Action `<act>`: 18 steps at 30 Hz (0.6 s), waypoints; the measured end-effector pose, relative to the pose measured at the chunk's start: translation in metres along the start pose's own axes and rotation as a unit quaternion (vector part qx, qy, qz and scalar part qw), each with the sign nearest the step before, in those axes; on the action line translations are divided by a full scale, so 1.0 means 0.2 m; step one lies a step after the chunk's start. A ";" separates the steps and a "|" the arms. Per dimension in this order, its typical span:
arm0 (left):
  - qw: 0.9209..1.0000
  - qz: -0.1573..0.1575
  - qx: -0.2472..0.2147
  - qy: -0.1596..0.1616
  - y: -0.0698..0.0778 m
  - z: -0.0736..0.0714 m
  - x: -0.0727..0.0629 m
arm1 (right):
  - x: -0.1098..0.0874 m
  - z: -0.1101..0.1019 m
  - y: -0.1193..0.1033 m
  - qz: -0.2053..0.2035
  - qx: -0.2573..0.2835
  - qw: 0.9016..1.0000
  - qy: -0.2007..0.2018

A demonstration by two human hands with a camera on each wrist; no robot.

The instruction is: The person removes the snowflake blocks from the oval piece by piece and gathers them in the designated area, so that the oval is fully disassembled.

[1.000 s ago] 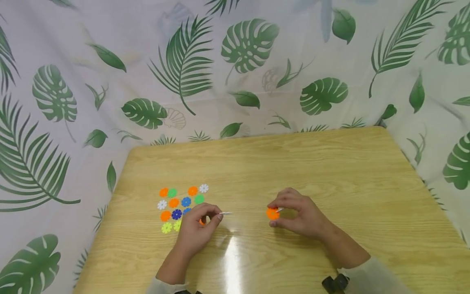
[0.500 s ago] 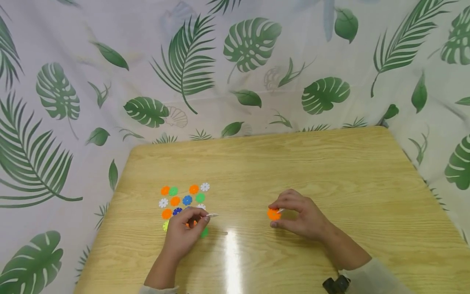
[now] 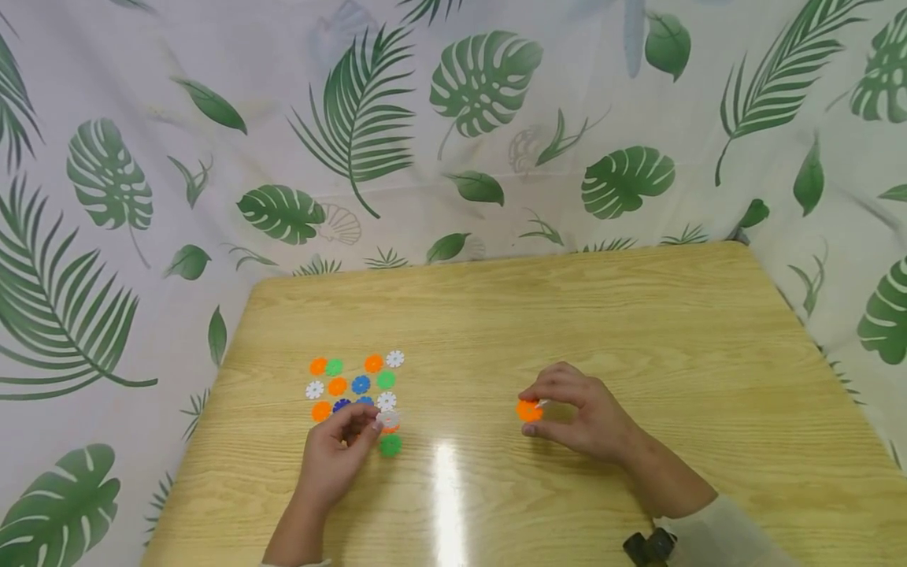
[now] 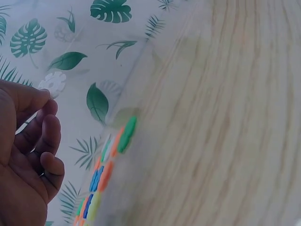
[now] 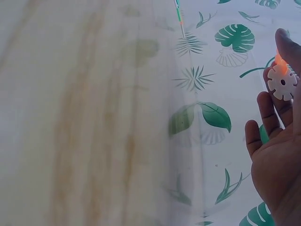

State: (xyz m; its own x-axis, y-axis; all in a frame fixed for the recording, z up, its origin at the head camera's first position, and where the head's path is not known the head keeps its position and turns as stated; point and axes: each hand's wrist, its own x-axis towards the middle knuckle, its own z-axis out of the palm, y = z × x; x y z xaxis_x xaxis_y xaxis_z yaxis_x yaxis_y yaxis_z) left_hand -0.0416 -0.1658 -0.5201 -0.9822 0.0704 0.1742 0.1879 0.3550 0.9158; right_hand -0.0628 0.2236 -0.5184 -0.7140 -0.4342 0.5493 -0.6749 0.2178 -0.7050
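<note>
My left hand [image 3: 331, 457] pinches a white notched disc [image 3: 390, 417], a snowflake-shaped plastic piece, between thumb and index finger. In the left wrist view that white disc [image 4: 56, 81] stands out beyond the fingertips, its other fingers loosely curled. The disc overlaps an orange piece in the head view. Over the table's middle right, my right hand [image 3: 584, 411] holds an orange disc [image 3: 527, 411] between thumb and fingers. The right wrist view shows a second white disc [image 5: 277, 89] joined crosswise to that orange disc [image 5: 281, 63].
Rows of loose discs lie flat on the wooden table [image 3: 638, 315] at left, among them a green disc [image 3: 391, 446], a blue disc [image 3: 360, 384] and an orange disc [image 3: 320, 411]. My left hand hides some. A leaf-patterned cloth [image 3: 425, 213] hangs behind the table.
My left hand has moved left with the white disc, over the edge of the loose pieces. The disc has turned from edge-on to face-on. The right hand stays almost still.
</note>
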 end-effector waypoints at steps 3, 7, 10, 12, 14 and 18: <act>1.000 -0.007 0.012 0.008 -0.01 -0.02 -0.01 | 0.00 0.00 0.00 0.003 0.000 1.000 -0.001; 0.999 -0.013 0.028 0.011 -0.02 -0.05 -0.02 | 0.01 0.01 0.00 -0.016 0.001 1.000 0.004; 0.999 -0.027 0.036 0.011 -0.03 -0.07 -0.03 | 0.01 0.01 0.00 -0.030 0.002 1.000 0.010; 0.998 -0.044 0.042 0.011 -0.03 -0.08 -0.03 | 0.01 0.02 0.00 -0.033 0.004 0.999 0.014; 0.997 -0.064 0.049 0.009 -0.03 -0.08 -0.04 | 0.01 0.02 0.00 -0.034 0.006 0.999 0.017; 0.993 -0.101 0.064 0.009 -0.04 -0.10 -0.06 | 0.01 0.03 0.01 -0.034 0.011 0.999 0.019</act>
State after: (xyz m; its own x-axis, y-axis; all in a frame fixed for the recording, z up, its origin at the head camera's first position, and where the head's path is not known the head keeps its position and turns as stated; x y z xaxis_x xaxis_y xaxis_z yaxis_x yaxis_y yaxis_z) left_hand -0.0320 -0.1886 -0.5224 -0.9996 -0.0297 -0.0012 -0.0151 0.4752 0.8798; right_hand -0.0644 0.2184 -0.5208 -0.6737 -0.4129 0.6129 -0.7180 0.1691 -0.6752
